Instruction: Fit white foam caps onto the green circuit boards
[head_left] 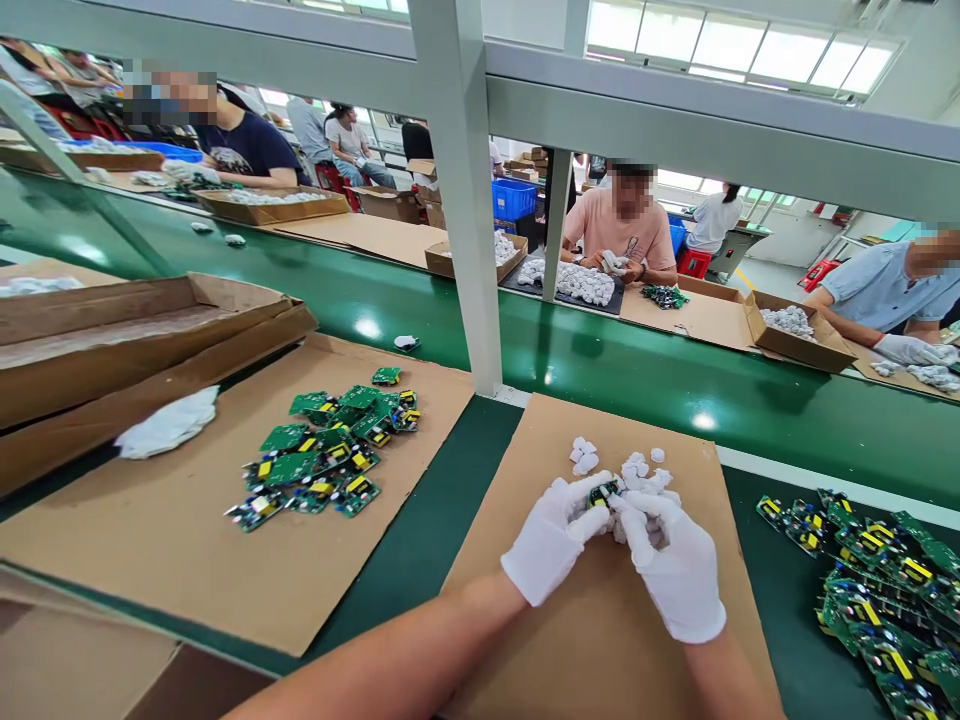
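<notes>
My left hand (551, 540), in a white glove, grips a small green circuit board (602, 493) between thumb and fingers. Close against the board's right side, my right hand (671, 560), also gloved, has its thumb and fingers pinched together; what lies between them is too small to make out. Just behind both hands sits a pile of small white lumps (649, 475) on a cardboard sheet (592, 650). A smaller cluster of white lumps (583, 456) lies beyond my left hand. My fingers partly cover the board and the pile.
To the right is a large heap of circuit boards (877, 580). Another board pile (322, 450) and a white glove (169, 422) rest on the left cardboard (172, 560). A metal post (469, 200) rises ahead, by a green conveyor belt (600, 350). Several people work across it.
</notes>
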